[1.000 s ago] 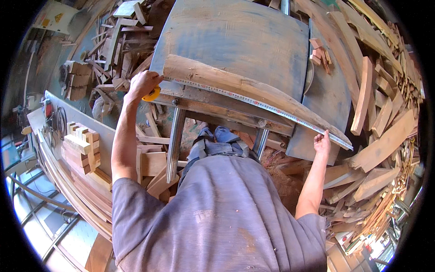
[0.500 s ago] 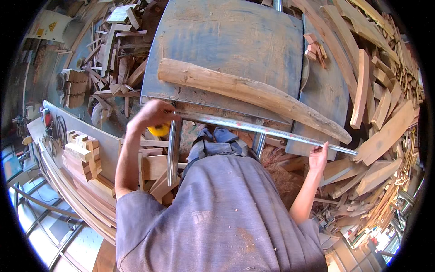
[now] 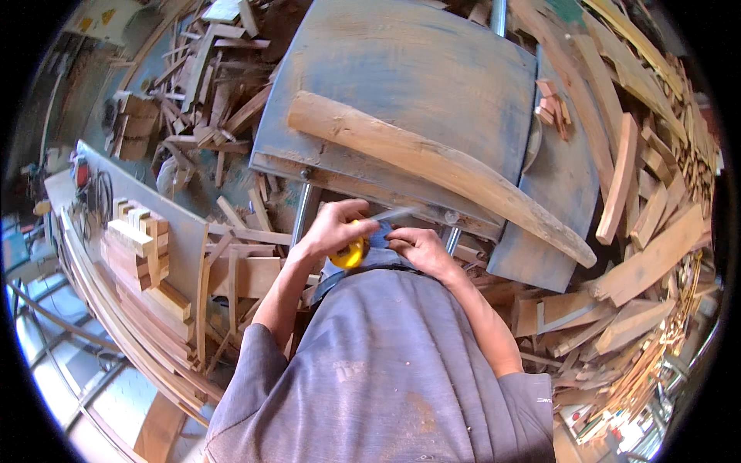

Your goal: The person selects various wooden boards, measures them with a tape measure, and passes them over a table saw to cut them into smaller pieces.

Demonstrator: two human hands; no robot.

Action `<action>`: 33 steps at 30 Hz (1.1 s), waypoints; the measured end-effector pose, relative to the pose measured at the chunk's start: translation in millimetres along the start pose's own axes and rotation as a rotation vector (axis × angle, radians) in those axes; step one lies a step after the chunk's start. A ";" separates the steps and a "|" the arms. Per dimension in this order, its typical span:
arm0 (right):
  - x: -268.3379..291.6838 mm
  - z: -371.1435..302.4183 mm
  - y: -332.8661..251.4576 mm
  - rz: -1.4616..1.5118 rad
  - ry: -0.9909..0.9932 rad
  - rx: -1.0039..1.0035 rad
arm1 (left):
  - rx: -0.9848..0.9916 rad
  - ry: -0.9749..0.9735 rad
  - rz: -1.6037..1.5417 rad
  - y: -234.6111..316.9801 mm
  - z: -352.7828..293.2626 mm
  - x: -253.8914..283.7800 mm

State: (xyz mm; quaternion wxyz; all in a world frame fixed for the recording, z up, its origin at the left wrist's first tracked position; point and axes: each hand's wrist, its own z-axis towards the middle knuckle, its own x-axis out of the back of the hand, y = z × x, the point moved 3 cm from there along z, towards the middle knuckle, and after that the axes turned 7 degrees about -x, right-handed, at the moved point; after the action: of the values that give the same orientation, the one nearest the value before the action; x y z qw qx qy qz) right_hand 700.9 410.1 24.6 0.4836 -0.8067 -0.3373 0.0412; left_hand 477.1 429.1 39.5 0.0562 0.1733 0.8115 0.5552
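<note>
My left hand (image 3: 333,228) grips a yellow tape measure (image 3: 349,253) close to my waist, below the near edge of the blue-grey table (image 3: 401,62). A short length of the tape's blade (image 3: 395,214) sticks out to the right. My right hand (image 3: 417,245) is at the blade's end, fingers pinched near it; whether it holds the blade I cannot tell. A long, curved, tapering wooden plank (image 3: 432,166) lies diagonally across the table, just beyond both hands.
Offcuts and planks (image 3: 641,201) are heaped along the right side. More scrap wood (image 3: 208,85) litters the floor at upper left. Stacked small blocks (image 3: 139,239) and long curved strips (image 3: 100,309) lie to my left. A second table panel (image 3: 563,185) adjoins on the right.
The tape blade, stretched along the plank between my spread hands, has drawn back in. Both hands have come together at my waist. The plank stays on the table.
</note>
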 end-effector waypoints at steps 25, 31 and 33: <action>103.6 -72.3 131.4 0.191 0.691 -0.430 | 0.527 0.908 1.286 -143.3 -212.4 348.4; 165.0 -104.2 154.4 -0.313 1.054 -0.396 | -0.330 0.589 1.176 -29.4 -21.8 155.4; 175.6 -98.9 138.6 -0.564 1.035 -0.465 | -0.452 0.404 1.146 -29.8 38.0 105.0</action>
State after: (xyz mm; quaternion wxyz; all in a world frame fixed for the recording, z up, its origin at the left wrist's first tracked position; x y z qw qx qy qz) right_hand 944.6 395.9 10.5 0.3886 -0.6861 -0.2596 -0.5575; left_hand 383.3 489.0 8.3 -0.3677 0.4549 0.4483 0.6759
